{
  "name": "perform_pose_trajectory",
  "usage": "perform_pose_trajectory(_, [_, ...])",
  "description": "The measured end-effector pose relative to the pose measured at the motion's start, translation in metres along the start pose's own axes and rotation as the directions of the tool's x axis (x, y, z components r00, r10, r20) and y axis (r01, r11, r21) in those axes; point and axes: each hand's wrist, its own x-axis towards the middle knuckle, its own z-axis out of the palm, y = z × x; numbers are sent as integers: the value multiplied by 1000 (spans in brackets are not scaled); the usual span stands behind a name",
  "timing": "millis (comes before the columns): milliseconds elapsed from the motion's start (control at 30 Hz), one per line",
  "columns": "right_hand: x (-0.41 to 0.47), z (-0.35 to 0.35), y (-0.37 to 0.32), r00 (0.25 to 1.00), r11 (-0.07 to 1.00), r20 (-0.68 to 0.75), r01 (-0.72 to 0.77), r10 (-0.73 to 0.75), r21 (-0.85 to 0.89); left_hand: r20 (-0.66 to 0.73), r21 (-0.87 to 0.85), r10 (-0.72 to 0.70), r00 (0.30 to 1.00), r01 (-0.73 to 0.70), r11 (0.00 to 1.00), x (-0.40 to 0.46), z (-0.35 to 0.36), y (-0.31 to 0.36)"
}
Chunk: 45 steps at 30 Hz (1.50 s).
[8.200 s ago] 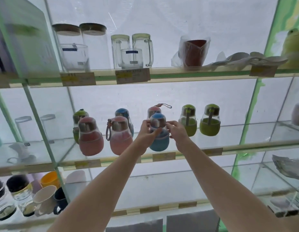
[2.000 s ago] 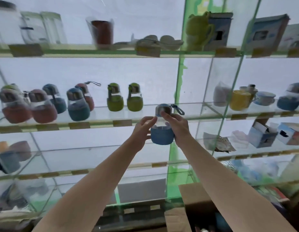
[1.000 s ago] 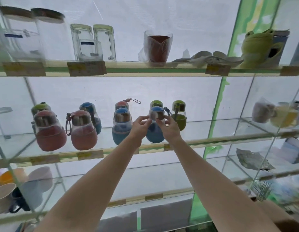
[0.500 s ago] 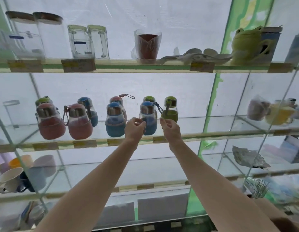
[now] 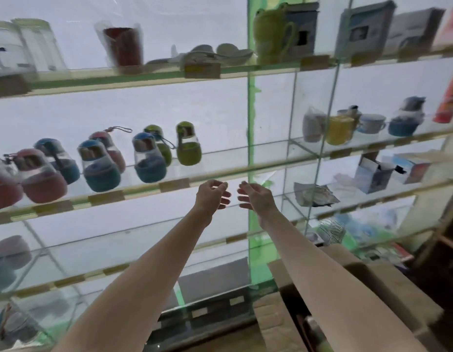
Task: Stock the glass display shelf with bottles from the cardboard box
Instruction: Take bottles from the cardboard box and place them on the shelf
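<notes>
1. Both hands are hanging empty in front of the glass display shelf (image 5: 220, 174), just below its front edge: the left hand (image 5: 212, 195) and the right hand (image 5: 255, 198) are each showing a released grip, fingers loosely curved and facing one another with nothing between them.
2. The bottles are standing on the middle shelf to the left of the hands. A blue bottle (image 5: 149, 158) is sitting nearest in the front row, with another blue bottle (image 5: 98, 166) and a pink bottle (image 5: 39, 176) beside it further left; a green bottle (image 5: 188, 144) is standing in the back row.
3. Each bottle is resting on its wide base with its cap up, so its long axis is running upright; the apparent lean to the left is most likely coming from the wide lens.
4. Judging progress: two rows are filling the left stretch, while the glass to the right of the green bottle is lying bare up to the green upright.
5. The cardboard box (image 5: 372, 283) is sitting open at lower right; its contents are mostly hidden, so how many bottles are remaining is unclear. Fetching another looks like the likely next step.
</notes>
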Motion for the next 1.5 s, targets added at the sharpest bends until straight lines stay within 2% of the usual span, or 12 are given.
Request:
perform_pose_trajectory(100, [-8, -49, 10, 998, 999, -54, -38, 39, 22, 58, -23, -45, 997, 47, 999, -8, 52, -13])
perform_pose_trajectory(300, [-23, -126, 28, 990, 989, -111, -102, 89, -111, 215, -1, -175, 961, 180, 984, -26, 147, -49])
perform_pose_trajectory(500, [-27, -197, 57, 955, 973, -251, -197, 161, -124, 328, 74, -221, 919, 208, 975, -27, 204, -72])
perform_pose_trajectory(667, [-39, -241, 87, 909, 963, -352, -261, 224, -62, 443, 145, -271, 855, 230, 962, -25, 245, -95])
perform_pose_trajectory(867, [-49, -277, 125, 794, 914, -499, -405, 349, -5, 579, 233, -365, 729, 281, 931, -16, 291, -135])
perform_pose_trajectory(967, [-54, -288, 139, 747, 903, -544, -428, 381, 44, 617, 274, -392, 683, 281, 920, -13, 302, -150])
perform_pose_trajectory(1200, [-57, -319, 186, 624, 863, -616, -460, 481, 208, 633, 392, -480, 608, 283, 875, -9, 333, -199])
perform_pose_trajectory(1400, [-37, -363, 230, 555, 814, -608, -489, 567, 313, 582, 451, -529, 618, 297, 842, 6, 383, -232])
perform_pose_trajectory(1500, [-19, -387, 252, 525, 766, -564, -514, 637, 387, 525, 517, -590, 614, 320, 794, 13, 410, -255])
